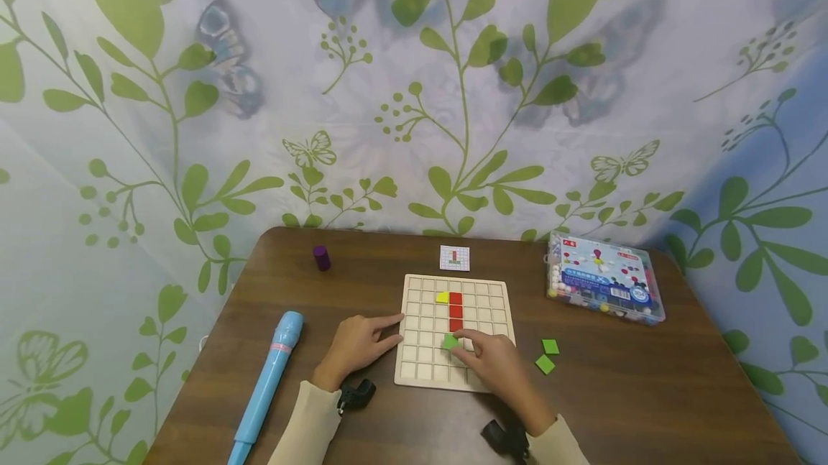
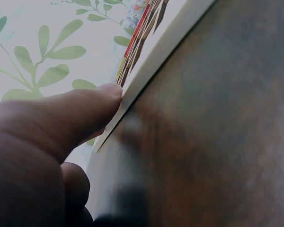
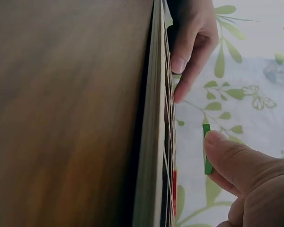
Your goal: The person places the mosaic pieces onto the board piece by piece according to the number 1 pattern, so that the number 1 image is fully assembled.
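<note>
Now, small flat green tile (image 1: 450, 341) w/ square shape, pinched by right hand (image 1: 494, 364), at board's (image 1: 414, 371) 6 o'clock, below red tiles (image 1: 456, 310), left hand (image 1: 354, 344) fingers straight at board's 9 o'clock edge.

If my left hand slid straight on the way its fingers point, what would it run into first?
The left hand points right, its fingertips already at the left edge of the wooden grid board. Going on, it would push that edge first, so the board itself is in the way; the green tile lies further in.

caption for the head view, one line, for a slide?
Left hand steadies a gridded board while the right hand pinches a green tile over it.
</note>
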Demonstrator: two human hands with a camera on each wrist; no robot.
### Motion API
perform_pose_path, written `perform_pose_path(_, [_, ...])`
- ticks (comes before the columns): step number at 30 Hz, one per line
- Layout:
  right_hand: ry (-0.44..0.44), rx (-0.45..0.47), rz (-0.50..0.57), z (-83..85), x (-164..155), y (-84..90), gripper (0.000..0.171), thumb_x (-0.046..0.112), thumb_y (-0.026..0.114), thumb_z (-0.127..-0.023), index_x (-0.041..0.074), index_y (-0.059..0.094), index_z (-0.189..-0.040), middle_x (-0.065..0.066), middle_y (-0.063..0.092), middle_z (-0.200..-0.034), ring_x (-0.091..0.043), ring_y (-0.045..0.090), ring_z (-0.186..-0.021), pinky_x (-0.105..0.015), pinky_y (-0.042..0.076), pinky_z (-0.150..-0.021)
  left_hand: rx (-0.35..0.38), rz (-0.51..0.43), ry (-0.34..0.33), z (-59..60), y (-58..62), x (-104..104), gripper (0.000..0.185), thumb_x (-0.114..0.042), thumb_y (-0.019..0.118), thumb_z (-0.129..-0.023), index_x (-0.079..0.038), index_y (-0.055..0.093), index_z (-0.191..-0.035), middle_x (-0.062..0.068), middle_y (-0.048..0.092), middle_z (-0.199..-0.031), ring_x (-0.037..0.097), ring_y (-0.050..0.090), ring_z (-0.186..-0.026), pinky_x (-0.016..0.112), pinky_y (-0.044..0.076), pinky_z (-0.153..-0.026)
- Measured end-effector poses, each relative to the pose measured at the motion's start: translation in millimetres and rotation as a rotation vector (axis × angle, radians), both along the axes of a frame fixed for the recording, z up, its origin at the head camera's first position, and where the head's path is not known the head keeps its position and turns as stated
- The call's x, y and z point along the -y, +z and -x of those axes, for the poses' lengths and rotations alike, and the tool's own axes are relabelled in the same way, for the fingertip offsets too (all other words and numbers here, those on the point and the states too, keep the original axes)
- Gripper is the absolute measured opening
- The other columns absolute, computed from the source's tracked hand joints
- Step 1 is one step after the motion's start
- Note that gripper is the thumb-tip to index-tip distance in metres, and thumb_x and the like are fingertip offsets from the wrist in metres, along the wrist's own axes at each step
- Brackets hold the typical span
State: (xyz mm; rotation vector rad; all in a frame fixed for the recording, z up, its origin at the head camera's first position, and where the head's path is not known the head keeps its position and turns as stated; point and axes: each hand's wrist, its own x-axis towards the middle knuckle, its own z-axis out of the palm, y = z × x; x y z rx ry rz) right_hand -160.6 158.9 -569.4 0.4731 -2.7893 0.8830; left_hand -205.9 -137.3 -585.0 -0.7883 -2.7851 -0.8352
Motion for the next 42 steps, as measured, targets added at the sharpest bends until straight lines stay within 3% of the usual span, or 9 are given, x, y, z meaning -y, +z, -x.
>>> perform_pose_path(10, [-0.016,0.002,0.013,12.2,13,-7.7,0.028,0.037,0.083,-0.087,0.019,0.079,-0.107,0.021,0.034,-0.051,0.001,0.03,-0.049,-0.024,0.028,-0.049,0.028,0.018,0.011,1.9,-2.4,0,0.043,-0.043,0.074,-0.093,-0.029,0.071,-0.133,-0.018,0.024,-0.049,0.001,0.018,-0.045,0.023,0.021,-0.046])
perform_pose_path(30, [-0.027,0.082,-0.042,15.3,18,-10.0,0.029,0.039,0.081,-0.088,0.02,0.08,-0.11,0.018,0.03,-0.05,-0.002,0.026,-0.05,-0.026,0.025,-0.051,0.023,0.006,0.004,3.4,-4.9,0,0.043,-0.045,0.074,-0.093,-0.029,0.071,-0.133,-0.019,0.025,-0.048,0.0,0.017,-0.044,0.023,0.022,-0.045])
perform_pose_path(42, [-0.059,0.141,-0.017,16.0,20,-7.2,0.029,0.038,0.083,-0.087,0.021,0.08,-0.109,0.017,0.033,-0.048,-0.004,0.029,-0.052,-0.027,0.027,-0.052,0.027,0.012,0.009,3.5,-5.2,0,0.043,-0.045,0.073,-0.094,-0.029,0.071,-0.133,-0.019,0.025,-0.049,0.0,0.018,-0.045,0.023,0.022,-0.046])
